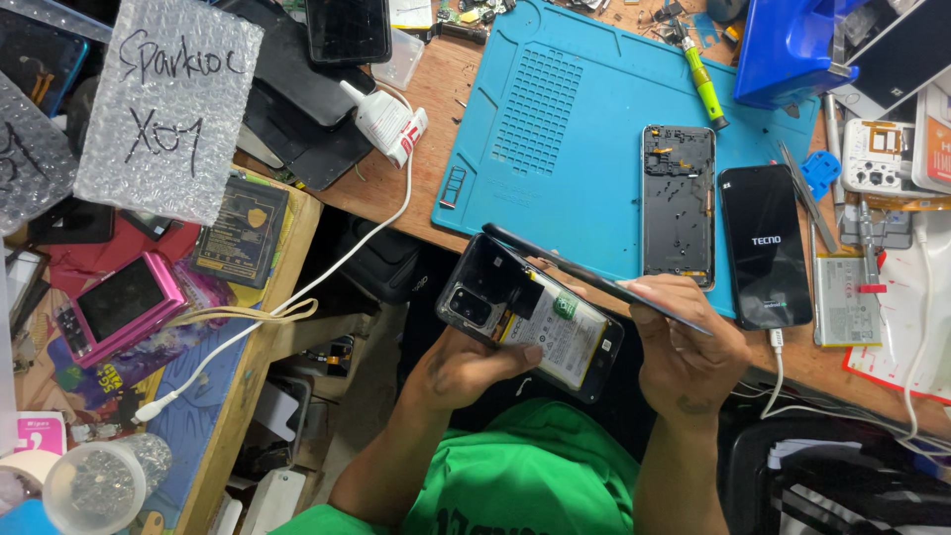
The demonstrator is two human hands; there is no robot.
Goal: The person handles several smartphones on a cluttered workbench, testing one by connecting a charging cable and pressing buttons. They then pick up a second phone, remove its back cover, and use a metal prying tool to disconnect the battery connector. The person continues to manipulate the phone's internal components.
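While both hands work low in the view, just above the green shirt (535, 485), the count runs from near to far:

Left hand (466, 367): closed in a grip on the near edge of one opened phone (530, 317), thumb lying on its battery.

Opened phone: one, held in the air in front of the counter edge, back cover off, battery and camera block showing, tilted with its camera end to the left.

Right hand (688, 347): closed in a grip on one thin dark panel (594, 280), pinched at its right end.

Thin dark panel: one, seen edge-on, slanting up to the left and resting just over the opened phone's far edge.

Counter (426, 149): one brown wooden top, crowded with parts.

Blue mat (565, 129): one, lying on the counter beyond the hands.

Phone frame (679, 203): one, lying flat on the mat, insides showing.

Lit phone (765, 246): one, just right of the frame, screen up, with one white cable (776, 347) plugged into its near end.

Loose battery (842, 297): one, right of the lit phone.

Green-handled tool (705, 87): one, at the far edge of the mat.

White tube (388, 121): one, left of the mat.

Bubble-wrap bags (168, 109): two, far left.

Pink device (121, 302): one, on the left shelf.
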